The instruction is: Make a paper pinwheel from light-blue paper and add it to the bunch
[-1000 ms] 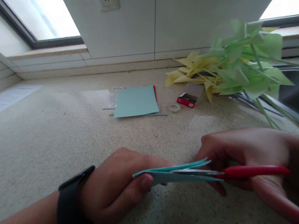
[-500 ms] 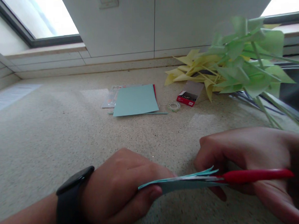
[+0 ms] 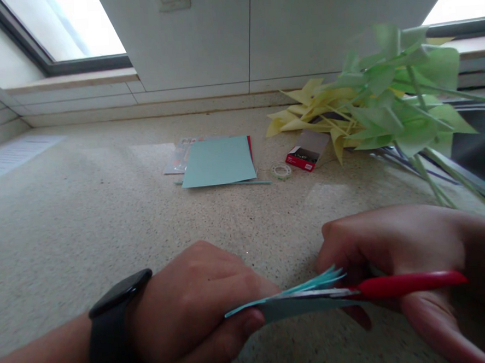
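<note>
The left hand (image 3: 193, 310) pinches a teal paper piece (image 3: 299, 304) low over the counter (image 3: 84, 224). The right hand (image 3: 399, 259) grips red-handled scissors (image 3: 380, 287), whose blades seem to lie against the paper. Farther back lie a teal sheet (image 3: 219, 161), a tape roll (image 3: 282, 171) and paper pinwheels (image 3: 381, 107).

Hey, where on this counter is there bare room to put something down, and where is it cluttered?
Bare counter lies left of the teal sheet, and a strip runs between that sheet and the hands. The right back is crowded: red box, tape ring, yellow pinwheels and green pinwheels.
</note>
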The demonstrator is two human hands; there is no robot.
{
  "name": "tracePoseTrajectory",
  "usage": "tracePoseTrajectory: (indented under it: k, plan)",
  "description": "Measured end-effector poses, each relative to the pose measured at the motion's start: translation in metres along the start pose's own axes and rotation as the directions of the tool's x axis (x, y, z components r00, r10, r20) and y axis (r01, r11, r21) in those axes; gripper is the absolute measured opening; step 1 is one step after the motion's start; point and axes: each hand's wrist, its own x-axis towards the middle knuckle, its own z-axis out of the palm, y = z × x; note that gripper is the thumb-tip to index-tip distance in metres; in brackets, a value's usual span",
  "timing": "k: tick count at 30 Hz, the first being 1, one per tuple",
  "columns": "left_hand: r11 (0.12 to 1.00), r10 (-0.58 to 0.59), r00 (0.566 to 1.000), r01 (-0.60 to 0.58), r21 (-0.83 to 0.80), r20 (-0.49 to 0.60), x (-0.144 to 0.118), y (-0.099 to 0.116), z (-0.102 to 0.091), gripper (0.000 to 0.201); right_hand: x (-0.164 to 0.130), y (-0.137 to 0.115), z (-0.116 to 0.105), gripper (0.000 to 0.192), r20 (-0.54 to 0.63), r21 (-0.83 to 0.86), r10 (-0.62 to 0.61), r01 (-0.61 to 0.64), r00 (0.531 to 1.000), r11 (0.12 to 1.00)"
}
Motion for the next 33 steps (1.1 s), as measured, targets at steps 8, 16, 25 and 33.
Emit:
tracePoseTrajectory:
  k: [8,16,25,33]
  plan:
    - [1.0,0.012,1.0,-0.012,-0.004,0.018,0.002,0.001,0.001,0.047,0.005,-0.014,0.006,0.083,-0.028,0.066,0.258,-0.256,0.966,0.964]
    - [1.0,0.012,0.999,-0.012,0.019,0.035,0.0,0.001,0.003,0.037,0.007,-0.015,0.005,0.087,-0.022,0.01,0.186,-0.186,0.982,0.983]
    - [0.999,0.042,0.999,-0.043,0.024,0.025,0.001,-0.003,0.007,0.043,0.007,-0.016,0.004,0.075,-0.002,0.012,0.162,-0.162,0.987,0.987]
    - [0.999,0.038,0.999,-0.039,0.036,0.03,-0.002,-0.001,0.007,0.041,0.006,-0.011,0.002,0.076,0.003,0.032,0.132,-0.132,0.991,0.991]
